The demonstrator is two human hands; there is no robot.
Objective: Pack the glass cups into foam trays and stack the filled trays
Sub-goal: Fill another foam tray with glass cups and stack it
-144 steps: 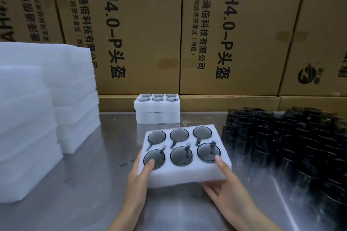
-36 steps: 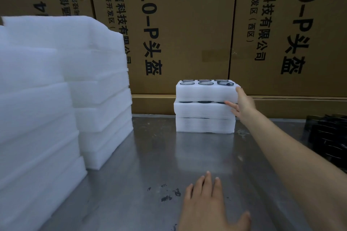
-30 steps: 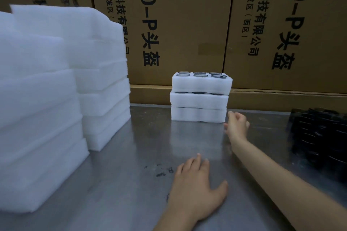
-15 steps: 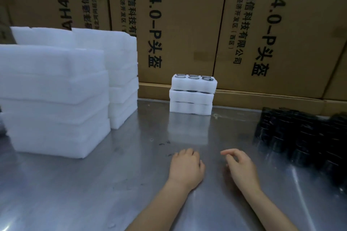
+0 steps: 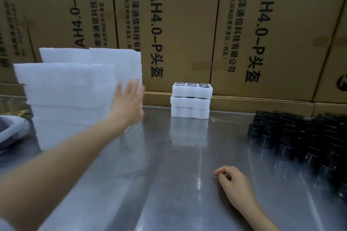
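Note:
Three filled foam trays [image 5: 191,100] stand stacked at the back of the steel table, dark glass cups showing in the top one. At the left stand tall stacks of empty white foam trays [image 5: 63,88]. My left hand [image 5: 128,101] is stretched out with straight fingers at the right side of the near stack; contact is blurred. On the table at the lower right lies my right hand [image 5: 233,182], fingers loosely curled, holding nothing. A crowd of several dark glass cups [image 5: 304,140] fills the table's right side.
Large brown cardboard boxes [image 5: 178,30] with printed lettering form a wall behind the steel table [image 5: 169,184]. A grey-white rounded object [image 5: 11,129] shows at the far left edge, beside the foam stacks.
My left hand has lifted off the table and reached left and forward to the empty foam stack. My right hand has drawn back a little and rests on the table. The view has swung left.

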